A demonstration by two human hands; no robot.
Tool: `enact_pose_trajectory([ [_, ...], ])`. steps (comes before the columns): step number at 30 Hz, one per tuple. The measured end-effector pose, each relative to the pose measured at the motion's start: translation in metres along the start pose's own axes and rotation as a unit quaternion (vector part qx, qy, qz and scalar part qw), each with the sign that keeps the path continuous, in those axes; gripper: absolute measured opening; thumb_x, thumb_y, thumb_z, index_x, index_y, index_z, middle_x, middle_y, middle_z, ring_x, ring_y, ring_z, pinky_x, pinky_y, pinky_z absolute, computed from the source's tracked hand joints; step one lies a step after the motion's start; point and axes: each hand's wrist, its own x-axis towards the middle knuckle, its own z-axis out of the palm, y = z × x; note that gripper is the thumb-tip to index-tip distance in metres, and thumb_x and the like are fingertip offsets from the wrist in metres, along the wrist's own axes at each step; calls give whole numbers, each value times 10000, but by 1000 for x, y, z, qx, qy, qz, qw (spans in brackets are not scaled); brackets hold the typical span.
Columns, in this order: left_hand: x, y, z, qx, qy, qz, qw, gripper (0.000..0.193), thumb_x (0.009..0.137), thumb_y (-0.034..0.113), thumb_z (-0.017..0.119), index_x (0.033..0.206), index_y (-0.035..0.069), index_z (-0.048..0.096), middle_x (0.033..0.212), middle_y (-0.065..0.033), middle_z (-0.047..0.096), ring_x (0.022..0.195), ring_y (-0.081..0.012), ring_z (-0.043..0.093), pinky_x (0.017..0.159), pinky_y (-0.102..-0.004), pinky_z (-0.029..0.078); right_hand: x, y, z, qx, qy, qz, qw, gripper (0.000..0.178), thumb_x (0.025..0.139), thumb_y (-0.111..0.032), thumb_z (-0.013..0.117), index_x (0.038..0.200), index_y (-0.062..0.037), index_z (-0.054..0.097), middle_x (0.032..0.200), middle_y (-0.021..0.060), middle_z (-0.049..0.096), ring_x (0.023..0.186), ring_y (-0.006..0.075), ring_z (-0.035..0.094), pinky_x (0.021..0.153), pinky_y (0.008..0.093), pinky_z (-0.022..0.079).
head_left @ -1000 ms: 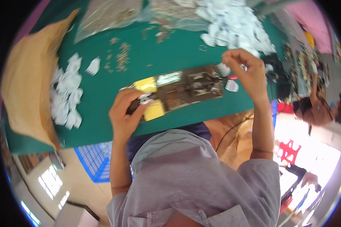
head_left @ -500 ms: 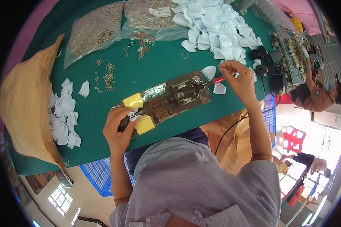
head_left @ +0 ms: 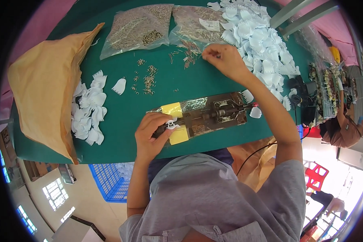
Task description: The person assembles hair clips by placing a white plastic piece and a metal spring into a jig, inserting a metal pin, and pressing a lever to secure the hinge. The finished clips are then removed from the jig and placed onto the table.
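White plastic, one small piece (head_left: 172, 124), pinched tight between thumb and fingers of the left hand (head_left: 148, 136), right at the left end of one dark metal tool (head_left: 207, 115)! Up goes the eye: right hand (head_left: 226, 60) beside loose pins (head_left: 189, 58), fingers curled, almost closed; whether they grip anything, I cannot tell. Two yellow patches (head_left: 178, 135) on the tool, one red tip (head_left: 254, 104). Across the green table (head_left: 121, 111), two white heaps (head_left: 262, 44), two clear bags (head_left: 137, 28), one paper sack (head_left: 44, 88). Below, one blue basket (head_left: 103, 181).
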Motion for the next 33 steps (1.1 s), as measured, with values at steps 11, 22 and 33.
enact_pose_trajectory([
  [11,3,-1,-2,5,3,2,1000,298,759,-1,828,1045,41,756,1045,-86,758,980,-280,697,872,-376,554,-1,1,5,-86,-1,-86,993,174,905,-79,735,1075,-45,743,947,67,745,762,187,703,715,316,571],
  [22,0,-5,-2,-1,-7,2,1000,277,773,44,817,1042,41,752,1046,-84,758,1007,-275,686,895,-388,543,28,15,4,-169,-102,-125,972,96,916,-156,718,992,-98,707,951,66,691,876,259,694,807,399,560],
  [33,0,-4,-6,5,-15,13,1000,298,758,-12,832,1041,25,745,1060,-94,766,1002,-268,698,900,-372,555,23,8,-11,-102,-112,-89,984,118,914,-87,711,1006,-20,679,953,78,666,883,234,673,807,362,554],
])
